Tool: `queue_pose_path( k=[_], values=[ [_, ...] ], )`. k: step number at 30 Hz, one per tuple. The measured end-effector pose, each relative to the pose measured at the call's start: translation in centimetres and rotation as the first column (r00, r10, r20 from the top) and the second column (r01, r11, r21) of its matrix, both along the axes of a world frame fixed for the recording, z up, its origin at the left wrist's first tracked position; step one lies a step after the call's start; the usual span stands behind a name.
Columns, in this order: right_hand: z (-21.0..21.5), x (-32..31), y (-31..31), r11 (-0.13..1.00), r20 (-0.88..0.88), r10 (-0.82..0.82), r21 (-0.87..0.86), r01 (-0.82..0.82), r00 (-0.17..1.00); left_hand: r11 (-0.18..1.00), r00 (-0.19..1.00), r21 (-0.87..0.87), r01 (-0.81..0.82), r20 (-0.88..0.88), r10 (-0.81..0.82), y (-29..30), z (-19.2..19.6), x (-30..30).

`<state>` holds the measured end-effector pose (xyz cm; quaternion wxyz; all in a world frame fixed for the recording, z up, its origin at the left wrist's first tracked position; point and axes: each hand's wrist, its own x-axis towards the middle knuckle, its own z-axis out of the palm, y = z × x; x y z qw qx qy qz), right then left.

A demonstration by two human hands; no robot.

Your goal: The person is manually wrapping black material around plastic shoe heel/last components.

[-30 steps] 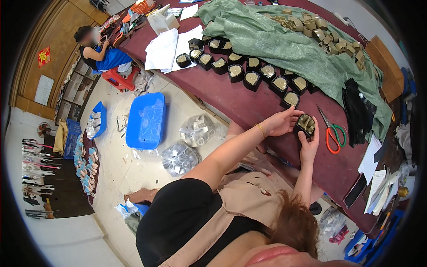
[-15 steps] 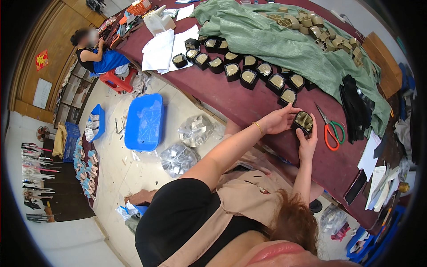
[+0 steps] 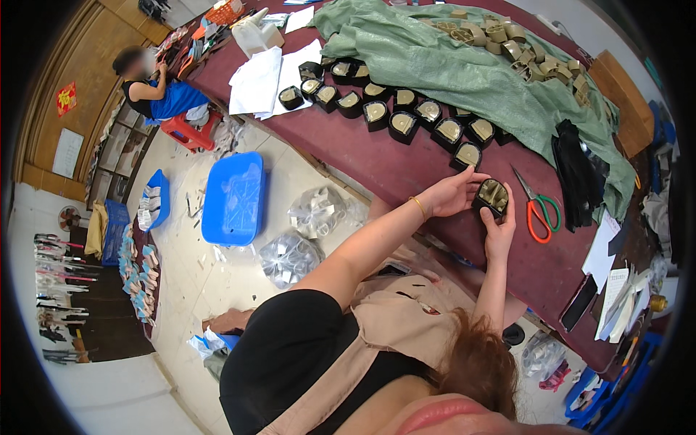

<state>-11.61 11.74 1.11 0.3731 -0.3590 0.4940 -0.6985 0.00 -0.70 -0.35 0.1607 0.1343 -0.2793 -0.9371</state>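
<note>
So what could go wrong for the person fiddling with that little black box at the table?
Possibly three things. The small black box, held between the left hand and right hand, sits near the table edge and could slip to the floor. The red-handled scissors lie close beside the right hand, so a stray move might catch the blades. An elbow might also knock the row of finished boxes.

We wear a black sleeveless top [image 3: 290,355] under a beige apron [image 3: 391,341], its broad strap running diagonally across the chest and its bib marked with a few small dark spots. Both arms are bare from shoulder to fingertip. A thin gold bangle [image 3: 420,208] circles the wrist of our left hand [image 3: 453,194]; our right hand [image 3: 500,230] carries no jewellery. Reddish-brown hair [image 3: 478,362] falls loose over the apron at the lower edge.
</note>
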Motion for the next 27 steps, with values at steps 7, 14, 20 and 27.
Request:
queue_pose_path(
  k=[7,14,20,27],
  values=[
    [0.02,0.02,0.29,1.0,-0.024,0.002,0.015,-0.002,1.0,1.0,1.0,-0.007,0.008,0.014,-0.008,0.3,-0.08,0.01],
    [0.02,-0.04,0.16,1.0,-0.021,-0.011,-0.001,0.011,1.0,1.0,1.0,-0.016,0.024,0.004,-0.024,-0.18,-0.3,-0.09],
    [-0.05,0.05,0.04,1.0,0.001,-0.001,0.014,0.001,1.0,1.0,1.0,-0.012,0.008,0.006,-0.008,-0.15,-0.24,0.03],
    [-0.34,-0.21,0.02,1.0,-0.043,-0.01,0.018,0.01,0.999,1.0,1.0,-0.006,0.026,0.005,-0.026,0.04,-0.09,0.05]
  ],
)
